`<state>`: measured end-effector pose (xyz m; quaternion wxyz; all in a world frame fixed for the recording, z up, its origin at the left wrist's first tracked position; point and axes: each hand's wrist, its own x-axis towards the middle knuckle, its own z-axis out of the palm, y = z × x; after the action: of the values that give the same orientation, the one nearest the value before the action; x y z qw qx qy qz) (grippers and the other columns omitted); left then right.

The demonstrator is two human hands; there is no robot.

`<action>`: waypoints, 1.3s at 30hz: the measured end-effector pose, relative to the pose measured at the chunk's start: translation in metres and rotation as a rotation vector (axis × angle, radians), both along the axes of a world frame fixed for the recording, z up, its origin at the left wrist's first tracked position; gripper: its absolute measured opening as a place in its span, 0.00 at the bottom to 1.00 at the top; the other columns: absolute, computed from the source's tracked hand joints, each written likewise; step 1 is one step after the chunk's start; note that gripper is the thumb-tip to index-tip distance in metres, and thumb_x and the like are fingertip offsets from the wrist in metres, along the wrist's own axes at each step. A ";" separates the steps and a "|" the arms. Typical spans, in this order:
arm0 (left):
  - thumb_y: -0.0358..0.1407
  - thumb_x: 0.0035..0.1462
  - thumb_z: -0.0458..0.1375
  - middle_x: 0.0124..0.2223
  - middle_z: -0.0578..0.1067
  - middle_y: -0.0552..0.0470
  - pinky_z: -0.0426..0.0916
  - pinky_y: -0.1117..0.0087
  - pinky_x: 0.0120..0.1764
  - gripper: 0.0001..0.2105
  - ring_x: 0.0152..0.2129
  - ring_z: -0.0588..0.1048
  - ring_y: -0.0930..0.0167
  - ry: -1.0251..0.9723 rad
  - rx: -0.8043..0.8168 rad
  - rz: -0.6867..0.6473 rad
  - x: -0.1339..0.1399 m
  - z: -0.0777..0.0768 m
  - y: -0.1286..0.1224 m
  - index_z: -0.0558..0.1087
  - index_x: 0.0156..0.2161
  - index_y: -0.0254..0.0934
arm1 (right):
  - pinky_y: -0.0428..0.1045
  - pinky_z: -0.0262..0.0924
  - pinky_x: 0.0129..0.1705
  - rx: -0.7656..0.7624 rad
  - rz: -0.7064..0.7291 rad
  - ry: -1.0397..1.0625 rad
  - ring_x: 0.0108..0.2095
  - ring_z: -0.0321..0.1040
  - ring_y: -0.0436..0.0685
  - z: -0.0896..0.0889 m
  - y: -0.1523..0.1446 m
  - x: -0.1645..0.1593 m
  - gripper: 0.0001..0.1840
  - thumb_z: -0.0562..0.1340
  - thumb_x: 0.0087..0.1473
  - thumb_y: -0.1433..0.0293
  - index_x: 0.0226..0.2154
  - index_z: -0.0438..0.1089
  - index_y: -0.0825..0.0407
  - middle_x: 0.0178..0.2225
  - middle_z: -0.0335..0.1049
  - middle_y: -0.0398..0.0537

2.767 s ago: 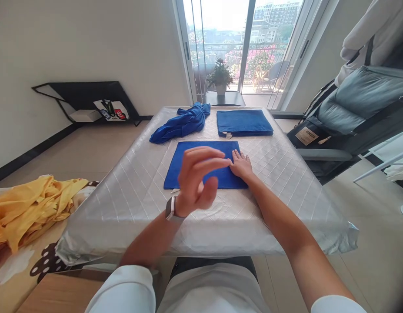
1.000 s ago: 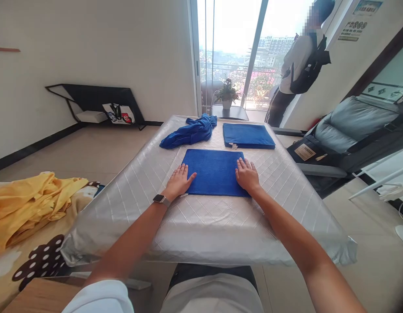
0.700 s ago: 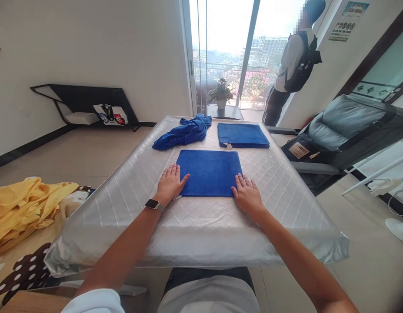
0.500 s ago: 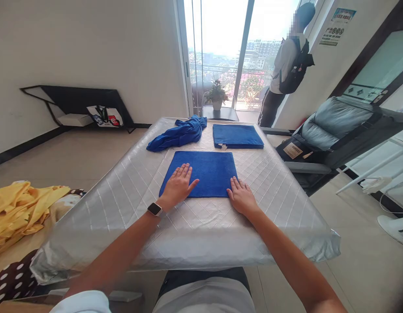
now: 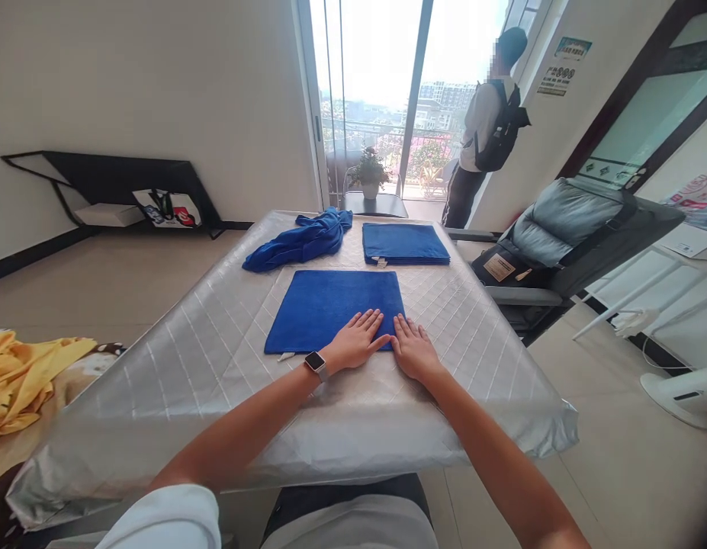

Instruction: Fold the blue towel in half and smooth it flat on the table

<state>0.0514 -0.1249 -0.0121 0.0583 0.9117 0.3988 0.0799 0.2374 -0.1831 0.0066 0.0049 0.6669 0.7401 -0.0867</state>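
A: Hands, counted?
B: Two, below centre of the frame. Left hand, one watch at its wrist; right hand just beside it, thumbs close together. Grip of each: laid flat, fingers stretched out, nothing clasped.

A: Blue textiles, near side first?
B: Flat blue cloth, one, centre of the frame, spread smooth under the left hand; one white tag at its near edge. Crumpled blue heap, one, farther back, left of centre; pieces within it cannot be told. Folded blue stack, one, farther back, right of centre; several layers, too tight to count.

A: Obstructions?
B: The hands cover part of the flat blue cloth near its lower right corner.

A: Other articles?
B: Yellow fabric, one heap, lower left. Grey padded chair, one, right, carrying one dark bag. Printed bag, one, left. Potted plant, one, upper centre. Person, one, upper right, wearing one backpack.

A: Surface and room?
B: Desk, one, silver quilted cover, creased. Pale tiled floor; plain wall, upper left; glass doors, top centre, buildings beyond.
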 end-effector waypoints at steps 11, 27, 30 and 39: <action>0.57 0.71 0.36 0.76 0.48 0.43 0.45 0.51 0.72 0.39 0.74 0.45 0.58 0.112 -0.028 0.365 -0.154 -0.009 -0.014 0.48 0.75 0.30 | 0.61 0.35 0.75 -0.011 -0.003 -0.002 0.76 0.33 0.60 0.001 -0.001 0.000 0.36 0.38 0.73 0.59 0.76 0.41 0.56 0.77 0.33 0.48; 0.62 0.69 0.38 0.77 0.47 0.40 0.46 0.51 0.72 0.43 0.74 0.45 0.55 0.089 -0.063 0.357 -0.170 -0.003 -0.030 0.49 0.75 0.29 | 0.67 0.36 0.73 -0.083 0.027 -0.155 0.74 0.43 0.65 0.032 0.014 -0.001 0.33 0.42 0.72 0.63 0.74 0.49 0.56 0.75 0.44 0.51; 0.60 0.70 0.38 0.76 0.48 0.41 0.46 0.50 0.72 0.41 0.74 0.46 0.56 0.082 -0.042 0.358 -0.172 -0.009 -0.028 0.50 0.75 0.31 | 0.66 0.36 0.73 -0.049 0.017 -0.140 0.74 0.43 0.65 0.036 0.031 -0.007 0.33 0.42 0.73 0.62 0.74 0.51 0.55 0.75 0.46 0.52; 0.51 0.73 0.34 0.76 0.50 0.43 0.48 0.50 0.71 0.34 0.74 0.47 0.58 0.098 -0.010 0.362 -0.175 -0.014 -0.027 0.52 0.75 0.34 | 0.66 0.32 0.74 -0.034 -0.122 -0.016 0.76 0.32 0.62 0.005 0.068 -0.012 0.38 0.37 0.72 0.53 0.77 0.37 0.53 0.77 0.31 0.49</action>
<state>-0.1235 -0.1522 -0.0260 0.0282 0.8276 0.5589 0.0427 0.2252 -0.1150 0.0111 0.0170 0.7112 0.6965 -0.0939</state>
